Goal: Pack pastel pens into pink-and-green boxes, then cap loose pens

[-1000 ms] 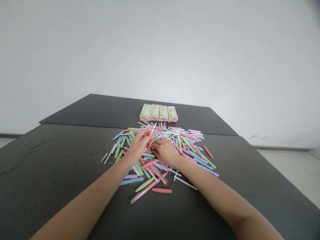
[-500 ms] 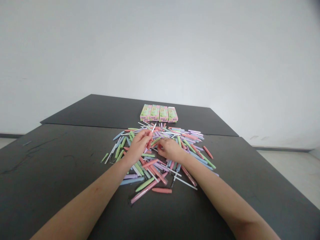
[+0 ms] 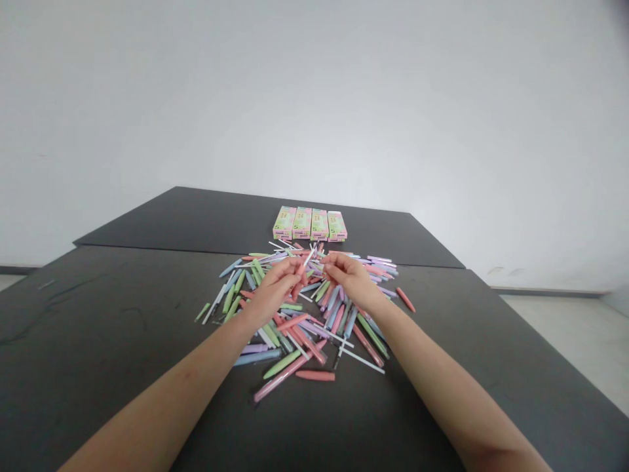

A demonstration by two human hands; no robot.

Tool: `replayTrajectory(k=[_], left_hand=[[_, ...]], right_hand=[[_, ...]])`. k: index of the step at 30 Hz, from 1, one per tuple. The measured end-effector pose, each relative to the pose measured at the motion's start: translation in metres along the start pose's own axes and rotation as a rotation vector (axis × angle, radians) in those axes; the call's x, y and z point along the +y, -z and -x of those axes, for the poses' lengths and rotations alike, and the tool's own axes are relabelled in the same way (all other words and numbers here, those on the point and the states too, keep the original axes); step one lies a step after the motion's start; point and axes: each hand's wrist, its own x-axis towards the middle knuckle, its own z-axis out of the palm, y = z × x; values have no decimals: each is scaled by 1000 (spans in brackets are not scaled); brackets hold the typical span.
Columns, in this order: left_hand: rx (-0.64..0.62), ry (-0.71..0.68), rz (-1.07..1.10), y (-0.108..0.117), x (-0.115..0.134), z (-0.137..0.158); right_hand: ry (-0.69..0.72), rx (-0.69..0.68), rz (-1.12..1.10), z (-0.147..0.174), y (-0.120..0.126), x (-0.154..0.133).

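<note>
My left hand (image 3: 275, 287) is closed around a red pen barrel (image 3: 301, 269) held above the pile. A white refill (image 3: 309, 255) sticks up and to the right out of that barrel. Just right of it, my right hand (image 3: 352, 280) has its thumb and fingers pinched together; what they hold, if anything, is too small to make out. Pen parts in red, green, blue and purple lie under and around both hands, among them a red barrel (image 3: 315, 375) at the near side and a green one (image 3: 282, 364).
Several green and pink pen boxes (image 3: 301, 223) stand in a row behind the pile on the black table (image 3: 122, 216). Loose white refills (image 3: 362, 360) are scattered among the parts. A pale wall (image 3: 314, 98) rises behind the table.
My right hand has risen from the pile and moved a little forward, close to the refill's tip. Some parts under it have shifted. My left hand still holds the red barrel.
</note>
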Motion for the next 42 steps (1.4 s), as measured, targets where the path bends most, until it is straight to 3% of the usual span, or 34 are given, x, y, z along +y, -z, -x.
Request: replayTrajectory(k=[7, 20, 36, 42], left_hand=[[-102, -23, -41, -6, 4, 6], [-199, -6, -48, -20, 14, 12], [-180, 32, -35, -21, 9, 12], [-163, 44, -24, -21, 9, 13]], right_hand=[[152, 210, -251, 0, 6, -33], [218, 101, -278, 12, 11, -50], [221, 11, -178, 12, 20, -47], [218, 45, -141, 13, 28, -50]])
